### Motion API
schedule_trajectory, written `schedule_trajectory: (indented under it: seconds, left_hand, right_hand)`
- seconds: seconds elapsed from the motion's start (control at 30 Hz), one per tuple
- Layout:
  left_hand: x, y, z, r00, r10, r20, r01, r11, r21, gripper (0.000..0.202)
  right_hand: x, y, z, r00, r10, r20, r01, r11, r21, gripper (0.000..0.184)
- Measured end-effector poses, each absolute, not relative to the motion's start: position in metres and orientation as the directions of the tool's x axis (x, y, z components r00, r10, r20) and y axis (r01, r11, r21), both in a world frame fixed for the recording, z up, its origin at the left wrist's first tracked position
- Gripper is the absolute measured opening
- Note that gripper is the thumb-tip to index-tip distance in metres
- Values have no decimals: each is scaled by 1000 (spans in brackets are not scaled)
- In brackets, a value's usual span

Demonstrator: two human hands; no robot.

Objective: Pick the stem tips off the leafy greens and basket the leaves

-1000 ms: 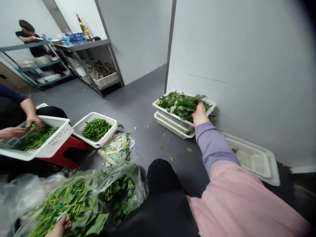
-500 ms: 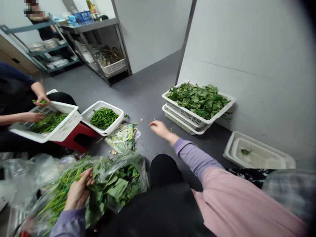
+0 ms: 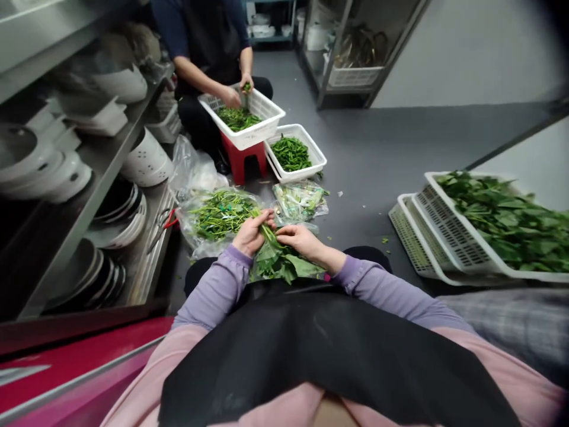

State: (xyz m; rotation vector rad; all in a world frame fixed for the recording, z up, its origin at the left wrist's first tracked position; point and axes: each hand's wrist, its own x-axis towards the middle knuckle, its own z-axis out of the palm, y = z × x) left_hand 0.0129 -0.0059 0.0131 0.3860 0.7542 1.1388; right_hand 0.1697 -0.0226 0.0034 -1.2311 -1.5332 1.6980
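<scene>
My left hand (image 3: 251,235) is closed round the stems of a leafy green bunch (image 3: 280,261) held over my lap. My right hand (image 3: 299,239) pinches the same bunch just to the right, fingers curled on a stem. Behind my hands a clear plastic bag (image 3: 217,216) lies on the floor, full of green stalks. A white basket (image 3: 448,228) heaped with picked green leaves sits on the floor at my right.
Another person sits opposite with hands in a white basket (image 3: 260,121) on a red stool (image 3: 242,163). A second white basket (image 3: 311,163) of green stalks is beside it. Metal shelves (image 3: 111,160) with white bowls and colanders run along the left. Scissors (image 3: 162,225) lie on the low shelf.
My right hand came back from the leaf basket to the bunch in my lap, and the left hand took hold of the stems. The view swung left.
</scene>
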Motion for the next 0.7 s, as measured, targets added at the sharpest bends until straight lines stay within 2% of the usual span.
schedule_trajectory:
  seconds: [0.07, 0.13, 0.2, 0.23, 0.27, 0.33, 0.43, 0.5, 0.57, 0.7]
  left_hand:
    - [6, -12, 9, 212, 919, -332, -698, 380, 607, 20]
    - [4, -14, 7, 193, 921, -338, -702, 370, 609, 20]
    - [4, -15, 5, 162, 926, -341, -695, 352, 627, 22]
    - [5, -15, 5, 149, 930, -337, -692, 342, 636, 22]
    - [5, -15, 5, 144, 933, -330, -690, 333, 643, 22]
    - [6, -15, 4, 171, 934, -314, -687, 342, 641, 22]
    - [5, -14, 2, 276, 918, -286, -664, 397, 633, 19]
    - [4, -13, -1, 318, 912, -260, -651, 410, 639, 18]
    - [4, -12, -4, 295, 925, -240, -655, 379, 654, 18]
    - [6, -14, -11, 149, 959, -243, -624, 282, 729, 19]
  right_hand:
    - [159, -29, 8, -415, 880, -229, 250, -131, -959, 28]
    - [151, -33, 13, -406, 908, -100, 358, 57, -932, 27]
    - [145, -34, 16, -398, 917, 10, 483, 219, -848, 26]
    - [144, -34, 16, -388, 922, 23, 534, 245, -810, 26]
    - [143, -33, 16, -372, 928, 7, 563, 232, -793, 25]
    - [144, -29, 13, -333, 940, -72, 526, 122, -841, 27]
    - [148, -25, 8, -287, 932, -222, 270, -143, -952, 34]
    - [150, -25, 7, -274, 920, -280, 123, -255, -959, 37]
    - [151, -26, 8, -264, 924, -277, 80, -266, -961, 34]
    - [155, -28, 8, -210, 956, -207, 102, -189, -977, 27]
